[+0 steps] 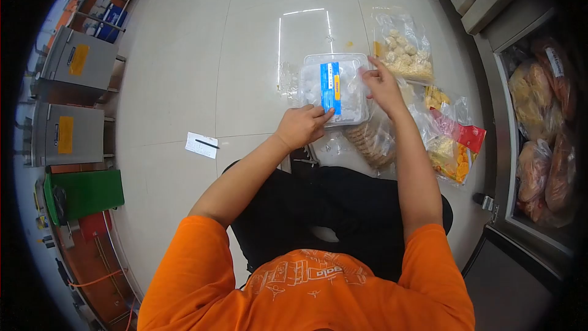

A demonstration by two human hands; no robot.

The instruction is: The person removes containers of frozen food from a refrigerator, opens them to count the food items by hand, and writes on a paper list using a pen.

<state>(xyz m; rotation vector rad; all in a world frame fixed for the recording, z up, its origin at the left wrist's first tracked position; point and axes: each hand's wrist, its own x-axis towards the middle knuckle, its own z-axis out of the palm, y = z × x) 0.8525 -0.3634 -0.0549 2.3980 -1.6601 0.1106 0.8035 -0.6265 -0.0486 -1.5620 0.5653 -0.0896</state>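
A clear plastic box (352, 95) with a frosted lid and a blue, white and yellow label (330, 86) sits on the tiled floor in front of my knees. My left hand (302, 125) rests at its near left edge, fingers bent, with fingertips on the lower end of the label. At the box's right edge is my right hand (382, 86), its thumb and fingers apart near the upper right corner. Next to that hand lies a bag of pale round balls (404, 52). A bag of brown stacked pieces (372, 142) touches the box's near side.
Bags with yellow pieces and a red label (470, 137) lie at the right. Beyond them stands an open cabinet holding bagged food (531, 101). A paper (201, 145) with a black pen is on the floor at left. Steel containers (76, 135) and a green box (89, 194) line the left side.
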